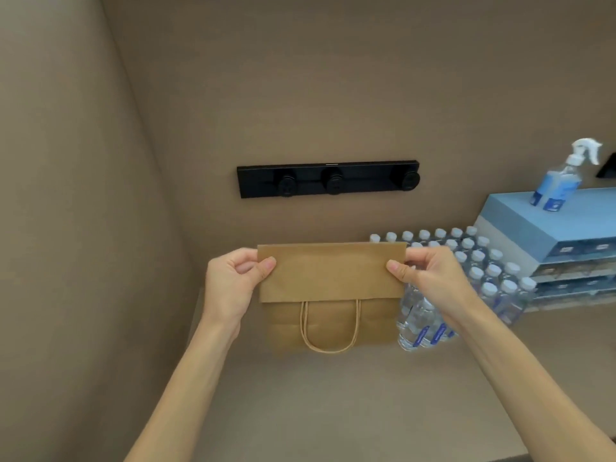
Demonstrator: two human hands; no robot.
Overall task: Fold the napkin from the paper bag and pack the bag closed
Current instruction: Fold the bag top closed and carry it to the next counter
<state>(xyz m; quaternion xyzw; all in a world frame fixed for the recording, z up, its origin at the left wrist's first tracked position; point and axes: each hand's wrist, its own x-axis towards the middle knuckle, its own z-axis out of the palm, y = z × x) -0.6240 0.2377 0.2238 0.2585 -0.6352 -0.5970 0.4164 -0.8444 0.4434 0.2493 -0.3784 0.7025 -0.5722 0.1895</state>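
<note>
Matt brown paper bag [330,278]

Black wall-mounted strip [328,179]: horizontal, fixed to the tan back wall, carrying three round black knobs in a row. Water bottles [473,261]: a large block of clear bottles with white caps and blue labels, standing upright on the desk [333,411] at the right. Blue stacked boxes [546,241]: just beside the bottles, at the right edge. Spray bottle [563,176]: clear, white trigger, blue label, upright on top of the boxes.

brown paper bag [330,275], blue boxes [546,221]
</note>
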